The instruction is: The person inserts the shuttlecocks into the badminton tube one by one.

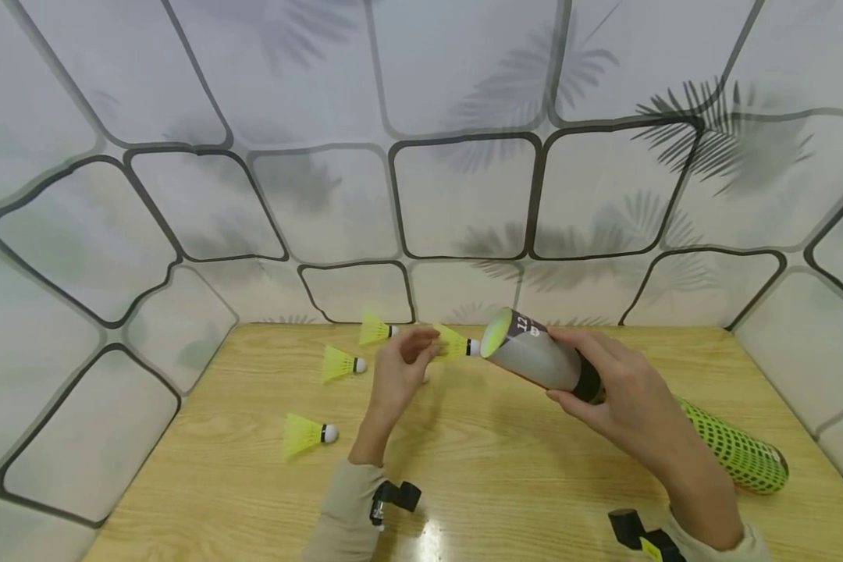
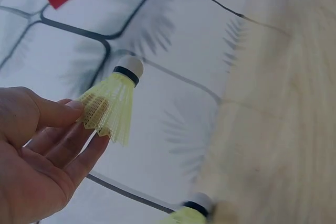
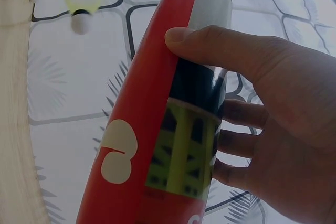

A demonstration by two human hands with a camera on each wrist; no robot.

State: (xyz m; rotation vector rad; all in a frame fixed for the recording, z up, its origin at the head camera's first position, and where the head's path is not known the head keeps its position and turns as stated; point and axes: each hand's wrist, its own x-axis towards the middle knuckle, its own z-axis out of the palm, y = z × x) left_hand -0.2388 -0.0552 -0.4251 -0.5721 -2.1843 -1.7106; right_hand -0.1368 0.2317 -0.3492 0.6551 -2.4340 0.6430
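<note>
My left hand [image 1: 396,375] pinches a yellow shuttlecock [image 1: 453,343] by the edge of its skirt, thumb against fingers in the left wrist view. Its white cork with a black band points right, at the open mouth of a shuttlecock tube [image 1: 537,355]. The cork is just outside or at the rim; I cannot tell if they touch. Around the tube curls my right hand [image 1: 635,406], thumb on one side and fingers on the other. The tube is tilted, mouth up and left. Its red side [image 3: 131,108] and green patterned section show in the right wrist view.
On the wooden table [image 1: 464,499] lie more shuttlecocks: one at the back [image 1: 375,331], a middle one [image 1: 340,364] and a nearer one [image 1: 307,435]. Another cork [image 1: 425,378] peeks from behind my left hand. A patterned wall covering [image 1: 464,195] borders the table.
</note>
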